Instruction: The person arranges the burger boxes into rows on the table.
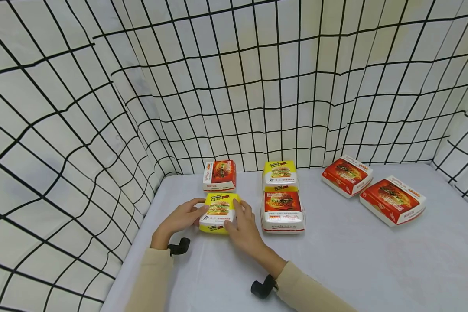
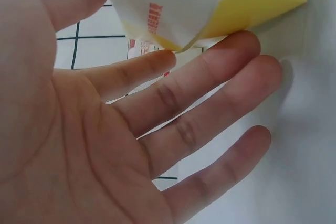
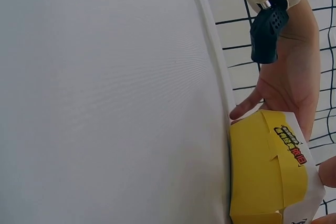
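A yellow-and-white burger box (image 1: 218, 210) sits on the white table, left of the middle, between both hands. My left hand (image 1: 184, 216) is at its left side. In the left wrist view the fingers (image 2: 205, 61) are stretched out along the box's lower edge, with the thumb near its upper part. On the other side my right hand (image 1: 246, 229) holds the right front corner, fingers on the right side and thumb near the front edge. The right wrist view shows the box (image 3: 257, 166) from the front; most of the right hand is out of that frame.
A red burger box (image 1: 220, 175) stands just behind. To the right, another yellow box (image 1: 281, 175) has a red box (image 1: 283, 211) in front of it. Two more red boxes, one farther back (image 1: 347, 175) and one nearer (image 1: 393, 200), lie angled at the right. Black-gridded white cloth (image 1: 234, 86) encloses the table's back.
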A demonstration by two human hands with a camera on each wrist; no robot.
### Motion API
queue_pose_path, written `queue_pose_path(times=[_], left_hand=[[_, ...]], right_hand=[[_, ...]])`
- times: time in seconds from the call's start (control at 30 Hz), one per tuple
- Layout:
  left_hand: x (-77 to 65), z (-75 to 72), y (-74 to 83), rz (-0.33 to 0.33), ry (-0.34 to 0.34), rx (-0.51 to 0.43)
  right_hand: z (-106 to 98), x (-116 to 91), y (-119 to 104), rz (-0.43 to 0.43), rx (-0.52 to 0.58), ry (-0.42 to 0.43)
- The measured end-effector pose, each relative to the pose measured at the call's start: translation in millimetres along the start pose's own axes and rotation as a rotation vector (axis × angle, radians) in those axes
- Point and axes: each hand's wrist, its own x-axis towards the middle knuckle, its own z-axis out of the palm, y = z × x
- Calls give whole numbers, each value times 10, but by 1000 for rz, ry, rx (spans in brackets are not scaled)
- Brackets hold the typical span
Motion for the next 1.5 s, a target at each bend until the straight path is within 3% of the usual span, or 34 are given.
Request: queue_pose_path(times=[0.37, 0.97, 1.5], left_hand=[[-7, 19, 26, 87, 39, -26], [-17, 28, 67, 92, 19, 18], [-43, 59, 162, 82, 7, 42]], right_hand=[[-31, -3, -11, -12, -30, 48], [-23, -27, -44, -31, -69, 75], [-37, -44, -86, 17, -120, 99]])
